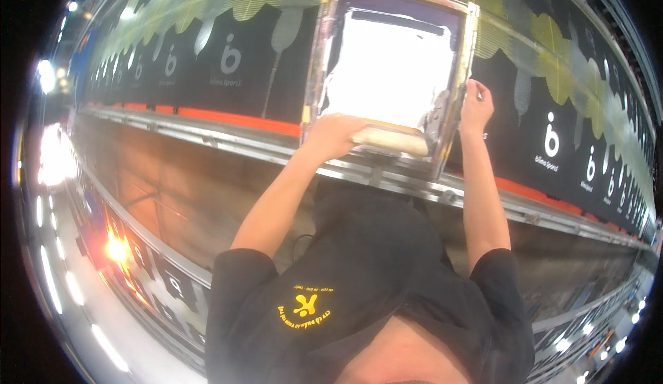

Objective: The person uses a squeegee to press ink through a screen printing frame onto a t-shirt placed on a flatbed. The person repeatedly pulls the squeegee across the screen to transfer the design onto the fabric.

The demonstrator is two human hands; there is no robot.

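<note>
A screen-printing frame (467, 49) with worn, taped edges lies on the dark printed fabric in front of me. Bright white ink (390, 66) covers most of its mesh, the glare hiding any detail. Along the near end inside the frame rests a squeegee (394, 140) with a pale wooden handle. My left hand (336, 136) is closed over the squeegee's left end, beside the frame's near left corner. At the frame's right edge, my right hand (476, 108) has its fingers curled in a pinch; what they hold, if anything, is too small to make out.
Black fabric panels (207, 59) with white logos line the long table to both sides. A metal rail (248, 147) runs along its near edge, beside an orange-red strip (238, 121). Another table with dark panels (166, 280) stands behind on the left, near a glowing orange light (116, 248).
</note>
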